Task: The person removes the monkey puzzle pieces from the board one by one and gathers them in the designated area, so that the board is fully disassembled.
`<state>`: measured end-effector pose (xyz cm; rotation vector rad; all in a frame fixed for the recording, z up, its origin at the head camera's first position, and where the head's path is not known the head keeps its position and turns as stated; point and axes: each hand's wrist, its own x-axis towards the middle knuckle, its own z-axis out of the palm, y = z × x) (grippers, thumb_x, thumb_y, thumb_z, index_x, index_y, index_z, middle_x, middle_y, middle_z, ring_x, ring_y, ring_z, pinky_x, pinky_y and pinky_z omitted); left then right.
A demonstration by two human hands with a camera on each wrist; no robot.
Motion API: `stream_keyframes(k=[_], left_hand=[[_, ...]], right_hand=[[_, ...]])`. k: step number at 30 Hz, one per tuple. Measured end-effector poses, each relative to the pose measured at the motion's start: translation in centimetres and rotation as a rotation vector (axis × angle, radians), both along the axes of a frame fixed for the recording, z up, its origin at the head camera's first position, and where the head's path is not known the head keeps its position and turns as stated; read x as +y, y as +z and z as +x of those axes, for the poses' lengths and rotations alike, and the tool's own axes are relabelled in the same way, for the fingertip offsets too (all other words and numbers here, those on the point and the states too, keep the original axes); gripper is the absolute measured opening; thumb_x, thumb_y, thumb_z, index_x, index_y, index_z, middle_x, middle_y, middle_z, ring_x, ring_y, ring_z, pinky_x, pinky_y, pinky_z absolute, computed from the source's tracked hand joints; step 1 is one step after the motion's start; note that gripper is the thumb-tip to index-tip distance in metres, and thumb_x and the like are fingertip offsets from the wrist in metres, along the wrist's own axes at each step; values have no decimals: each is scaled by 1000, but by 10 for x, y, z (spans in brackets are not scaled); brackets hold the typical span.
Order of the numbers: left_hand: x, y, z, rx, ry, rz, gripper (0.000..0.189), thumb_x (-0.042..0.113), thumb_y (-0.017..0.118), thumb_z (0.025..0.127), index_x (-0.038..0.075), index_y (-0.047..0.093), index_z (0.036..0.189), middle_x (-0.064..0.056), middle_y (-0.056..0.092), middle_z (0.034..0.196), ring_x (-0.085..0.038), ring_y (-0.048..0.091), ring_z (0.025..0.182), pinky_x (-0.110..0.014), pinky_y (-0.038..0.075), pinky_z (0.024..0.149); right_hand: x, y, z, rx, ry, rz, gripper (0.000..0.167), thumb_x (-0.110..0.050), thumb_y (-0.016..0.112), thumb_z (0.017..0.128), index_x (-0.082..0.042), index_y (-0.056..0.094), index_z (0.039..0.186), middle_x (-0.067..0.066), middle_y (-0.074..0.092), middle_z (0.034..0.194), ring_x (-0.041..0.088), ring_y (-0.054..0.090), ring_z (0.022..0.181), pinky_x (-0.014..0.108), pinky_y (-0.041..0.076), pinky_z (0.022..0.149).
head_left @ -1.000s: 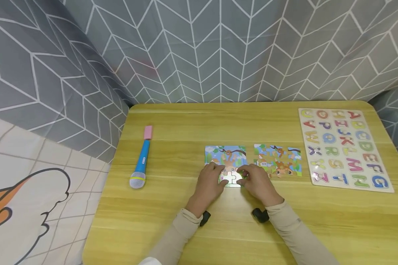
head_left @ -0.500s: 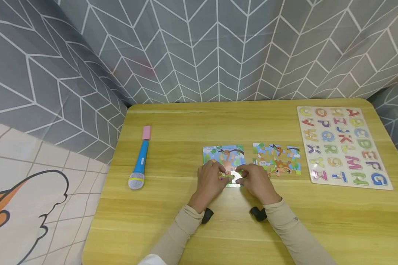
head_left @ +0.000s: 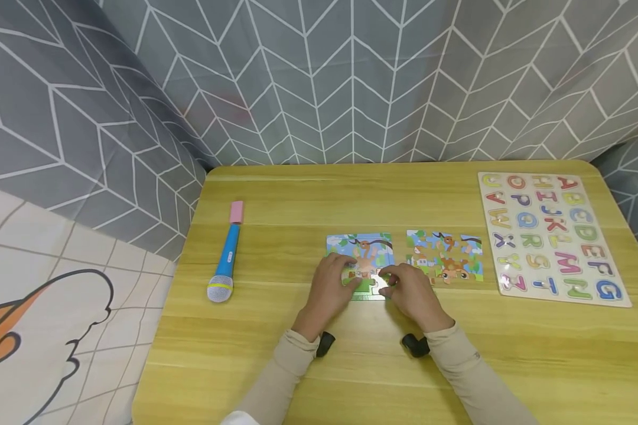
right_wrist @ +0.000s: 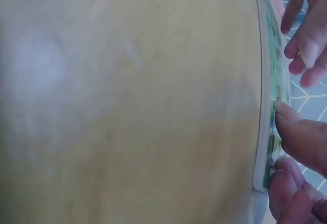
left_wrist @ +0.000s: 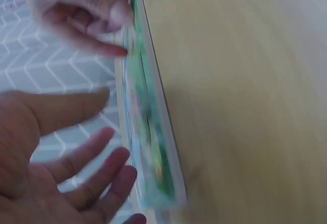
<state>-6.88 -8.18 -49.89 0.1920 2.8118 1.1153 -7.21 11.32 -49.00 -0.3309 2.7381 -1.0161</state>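
In the head view a jigsaw puzzle board with a printed animal scene lies between the two hands. My left hand is over its left side; the left wrist view shows the thumb apart from the loosely spread fingers, nothing between them. A green jigsaw piece lies along the board's lower edge. My right hand is at the lower right corner, bent thumb and index finger touching the board around a bright white patch. Whether that hand pinches anything cannot be told.
Right of the board lie loose jigsaw pieces in a cluster. Farther right is a letter board with coloured letters. A blue toy microphone and a pink block lie at the left of the wooden table.
The left hand set a green piece into the white area at the board's lower edge, let go and drew back left. The right hand has stayed at the board's corner.
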Motion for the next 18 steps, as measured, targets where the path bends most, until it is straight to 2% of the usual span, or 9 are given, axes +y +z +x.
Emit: stream_keyframes(k=[2,5,8,18], left_hand=[[-10,-1,1,-17,-28,-12,48,23,78,88,9,63,131,-9,59,138,-29,52,132,-48,43,112],[-25,-3,3,-73,-83,-36,65,25,80,86,10,54,144,-9,41,159,-32,34,150,-54,26,125],[-34,-2,5,-124,-125,-74,77,26,82,84,10,46,151,-7,27,167,-31,22,157,-55,13,129],[-40,0,6,-149,-152,-108,85,30,84,82,12,42,153,-4,24,168,-27,18,158,-53,11,129]], right_hand=[[1,0,1,0,-5,-6,28,-4,84,78,-3,76,105,8,68,82,14,57,69,29,47,62],[1,-2,1,-7,-11,-16,29,-8,84,79,-3,75,107,7,68,84,13,55,69,28,45,63],[-2,-3,1,-8,-9,-35,32,-11,84,79,-3,74,109,7,67,86,11,51,68,25,42,62],[-23,-1,-2,12,42,-27,43,-15,87,77,-2,72,115,6,66,88,10,51,67,23,43,60]])
